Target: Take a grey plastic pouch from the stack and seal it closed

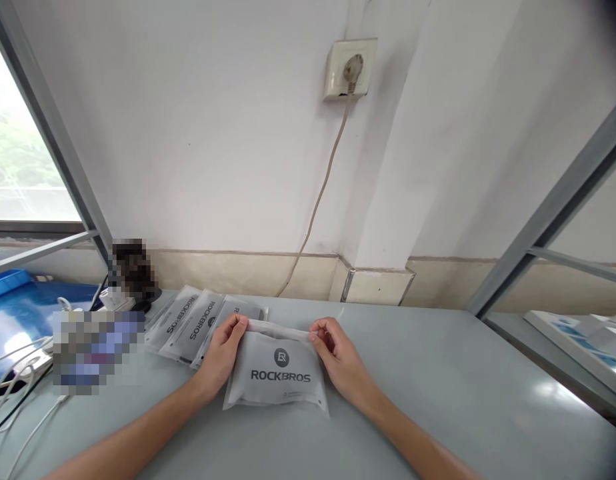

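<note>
A frosted zip bag [278, 365] printed ROCKBROS, plump with contents I cannot make out, is in front of me at the grey table. My left hand [225, 350] pinches the left end of its top strip between thumb and fingers. At the strip's other end, my right hand [339, 357] pinches the right corner in the same way. The strip runs nearly level between both hands. Just behind my left hand, several similar ROCKBROS bags [191, 323] lie overlapping in a row on the table.
White cables and a power strip [35, 363] crowd the left edge, beside a blurred-out item [101, 350] and a dark blurred object [134, 270]. A cord [321, 190] runs down the wall from a socket [351, 70]. Grey metal frame posts [548, 213] flank the table [438, 373].
</note>
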`<state>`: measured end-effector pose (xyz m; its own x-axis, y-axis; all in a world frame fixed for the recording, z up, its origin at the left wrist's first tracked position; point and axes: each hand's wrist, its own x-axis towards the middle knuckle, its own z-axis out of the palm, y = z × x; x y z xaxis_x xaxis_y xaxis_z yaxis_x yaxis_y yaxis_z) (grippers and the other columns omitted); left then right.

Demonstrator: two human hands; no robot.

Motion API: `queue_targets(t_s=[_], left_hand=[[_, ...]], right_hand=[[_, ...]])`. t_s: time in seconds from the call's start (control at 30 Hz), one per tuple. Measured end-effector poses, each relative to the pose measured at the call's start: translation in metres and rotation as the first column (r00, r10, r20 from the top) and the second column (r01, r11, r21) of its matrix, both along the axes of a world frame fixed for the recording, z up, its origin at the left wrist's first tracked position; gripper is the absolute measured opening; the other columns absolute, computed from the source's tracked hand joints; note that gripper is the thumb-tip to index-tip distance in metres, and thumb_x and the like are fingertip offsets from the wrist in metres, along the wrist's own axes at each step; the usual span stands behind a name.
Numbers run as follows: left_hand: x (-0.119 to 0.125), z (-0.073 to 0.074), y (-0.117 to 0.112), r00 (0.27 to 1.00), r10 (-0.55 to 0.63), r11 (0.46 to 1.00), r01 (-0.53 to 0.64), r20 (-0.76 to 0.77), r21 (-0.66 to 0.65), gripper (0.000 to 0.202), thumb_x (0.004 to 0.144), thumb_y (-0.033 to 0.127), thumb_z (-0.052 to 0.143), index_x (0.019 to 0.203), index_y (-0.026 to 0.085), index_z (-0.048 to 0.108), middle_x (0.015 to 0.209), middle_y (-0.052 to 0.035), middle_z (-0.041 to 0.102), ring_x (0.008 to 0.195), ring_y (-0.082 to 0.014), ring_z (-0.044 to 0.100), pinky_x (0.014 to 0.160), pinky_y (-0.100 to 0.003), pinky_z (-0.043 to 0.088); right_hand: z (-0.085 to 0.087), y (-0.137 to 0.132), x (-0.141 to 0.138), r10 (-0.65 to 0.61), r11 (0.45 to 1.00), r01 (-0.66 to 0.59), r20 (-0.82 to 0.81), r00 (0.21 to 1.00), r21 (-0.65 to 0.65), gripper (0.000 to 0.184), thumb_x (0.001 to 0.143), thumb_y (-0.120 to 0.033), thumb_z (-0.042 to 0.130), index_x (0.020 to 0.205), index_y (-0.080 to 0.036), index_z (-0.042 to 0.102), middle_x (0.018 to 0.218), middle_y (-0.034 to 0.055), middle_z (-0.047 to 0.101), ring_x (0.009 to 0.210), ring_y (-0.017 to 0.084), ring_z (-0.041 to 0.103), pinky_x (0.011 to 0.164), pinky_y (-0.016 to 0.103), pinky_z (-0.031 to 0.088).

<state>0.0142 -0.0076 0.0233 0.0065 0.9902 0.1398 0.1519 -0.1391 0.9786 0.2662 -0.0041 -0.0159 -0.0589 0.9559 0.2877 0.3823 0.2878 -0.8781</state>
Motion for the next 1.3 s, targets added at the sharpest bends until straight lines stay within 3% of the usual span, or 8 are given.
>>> queue_targets(t_s=[0.9,1.3], left_hand=[[0.0024,0.0061,-0.0025,1.0,-0.005,1.0,0.005,-0.026,-0.004,0.043,0.093,0.061,0.057,0.072,0.023,0.052,0.071,0.003,0.047,0.068,-0.0175,0.042,0.065,-0.027,0.039],[0.0019,0.0006,-0.0006,0.996,-0.081,0.997,0.08,-0.043,-0.013,0.043,0.094,0.06,0.054,0.073,0.022,0.052,0.072,0.0034,0.047,0.069,-0.017,0.043,0.065,-0.027,0.038]], right_hand=[[-0.0013,0.001,-0.0001,0.031,1.0,-0.031,0.048,0.998,-0.005,0.021,0.101,-0.045,0.05,0.095,-0.026,0.058,0.081,-0.0008,0.054,0.072,0.02,0.051,0.068,0.032,0.046],[0.0019,-0.003,-0.0012,0.096,0.995,-0.095,0.093,0.991,-0.016,0.018,0.102,-0.039,0.051,0.091,-0.026,0.058,0.08,-0.001,0.055,0.073,0.02,0.051,0.068,0.033,0.044]])
